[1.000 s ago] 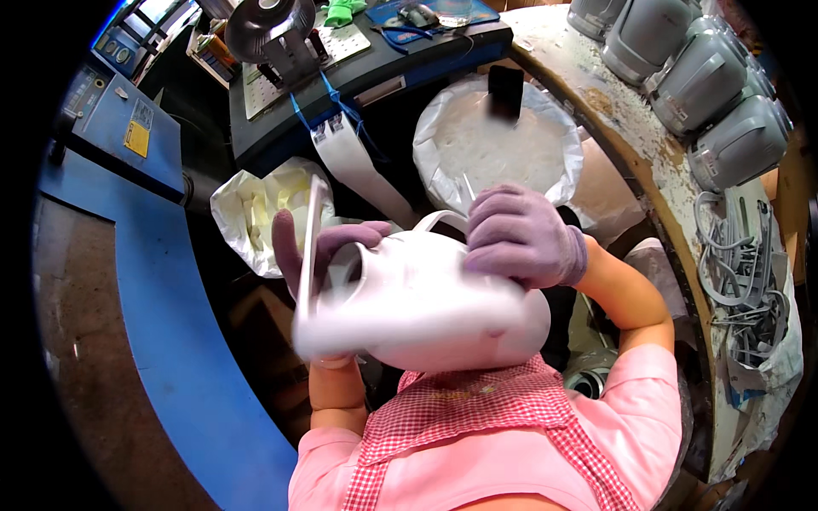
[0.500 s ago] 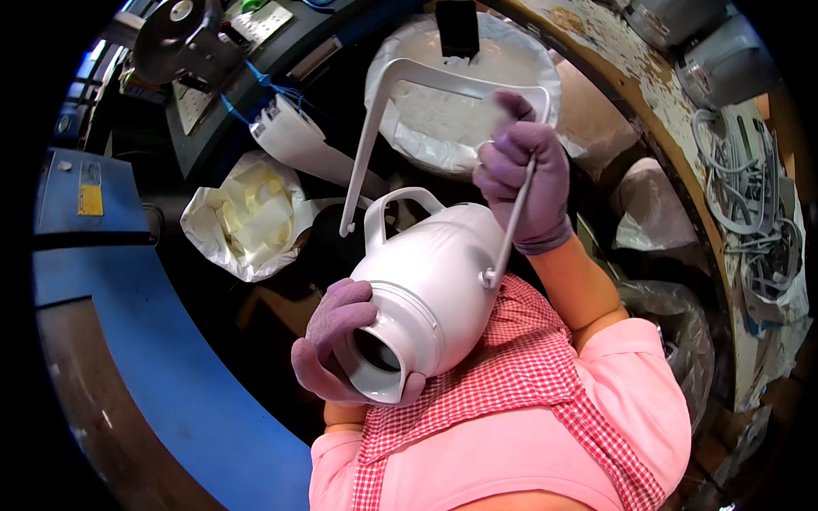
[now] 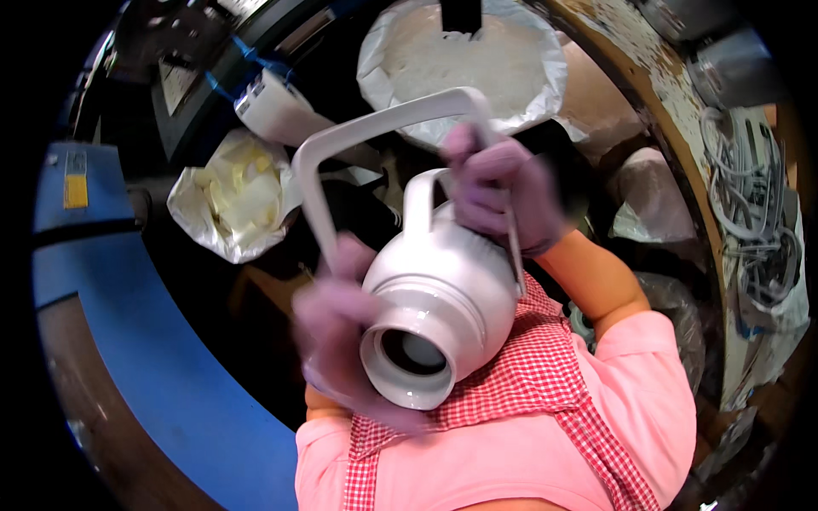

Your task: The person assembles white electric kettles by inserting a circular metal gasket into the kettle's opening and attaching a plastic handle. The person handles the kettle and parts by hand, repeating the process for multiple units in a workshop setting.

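A white jug body (image 3: 464, 315) with a wide round mouth lies tilted against my apron, its mouth facing me. Its fixed side handle (image 3: 418, 204) points up and away. Over the body arches a white U-shaped carrying handle (image 3: 388, 112); its right arm runs down to the jug's right side. My right hand (image 3: 504, 192), in a purple glove, closes around that right arm by the top of the jug. The gloved left hand (image 3: 341, 332), smeared by motion, is at the jug's left side. Its upper fingers close at the carrying handle's left end, which they hide.
Beyond the jug stands a large round container lined with white plastic (image 3: 545, 72). A white bag of pale pieces (image 3: 234, 200) is to the left, near a blue machine (image 3: 153, 298). Grey looped parts (image 3: 741, 183) lie on the worn bench at right.
The carrying handle has swung down toward the jug, and its left end has come to my left hand. That hand has left the jug's mouth. My right hand has moved left and nearer.
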`<state>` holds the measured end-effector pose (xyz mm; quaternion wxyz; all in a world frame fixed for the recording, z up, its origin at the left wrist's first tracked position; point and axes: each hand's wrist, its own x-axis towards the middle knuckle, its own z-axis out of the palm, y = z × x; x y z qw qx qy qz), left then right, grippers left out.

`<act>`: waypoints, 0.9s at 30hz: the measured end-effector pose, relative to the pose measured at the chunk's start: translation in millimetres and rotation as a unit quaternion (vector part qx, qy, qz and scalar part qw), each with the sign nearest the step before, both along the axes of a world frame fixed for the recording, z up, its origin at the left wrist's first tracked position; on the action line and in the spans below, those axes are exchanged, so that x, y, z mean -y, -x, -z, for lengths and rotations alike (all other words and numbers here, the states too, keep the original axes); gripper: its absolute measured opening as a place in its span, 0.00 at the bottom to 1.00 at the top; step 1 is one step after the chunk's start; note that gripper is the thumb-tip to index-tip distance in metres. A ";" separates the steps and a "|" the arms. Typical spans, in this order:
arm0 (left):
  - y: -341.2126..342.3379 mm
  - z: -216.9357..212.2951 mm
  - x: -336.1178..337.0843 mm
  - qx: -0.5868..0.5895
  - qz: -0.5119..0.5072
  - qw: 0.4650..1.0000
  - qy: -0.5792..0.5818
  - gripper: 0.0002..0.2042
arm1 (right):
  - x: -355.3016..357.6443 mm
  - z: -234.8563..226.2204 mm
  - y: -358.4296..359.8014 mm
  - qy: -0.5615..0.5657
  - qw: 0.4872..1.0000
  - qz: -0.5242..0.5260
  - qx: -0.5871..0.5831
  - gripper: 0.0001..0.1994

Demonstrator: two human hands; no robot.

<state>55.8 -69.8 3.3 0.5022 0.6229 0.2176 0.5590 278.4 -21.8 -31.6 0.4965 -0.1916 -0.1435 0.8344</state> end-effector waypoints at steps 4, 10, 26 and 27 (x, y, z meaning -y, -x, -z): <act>-16.2 26.2 -28.2 0.023 0.023 0.979 0.203 0.38 | 13.7 41.5 -43.6 -0.089 0.995 0.042 -0.004 0.10; -32.9 89.8 -19.7 0.147 0.211 0.861 0.440 0.19 | 63.1 20.7 -51.5 0.003 0.964 0.144 0.222 0.35; -38.7 110.3 8.0 0.104 0.127 0.932 0.322 0.17 | 77.5 19.4 -36.4 -0.062 0.933 0.228 0.269 0.33; -41.9 105.5 9.2 0.073 0.081 0.939 0.326 0.18 | 76.5 17.6 -37.8 -0.054 0.941 0.234 0.238 0.33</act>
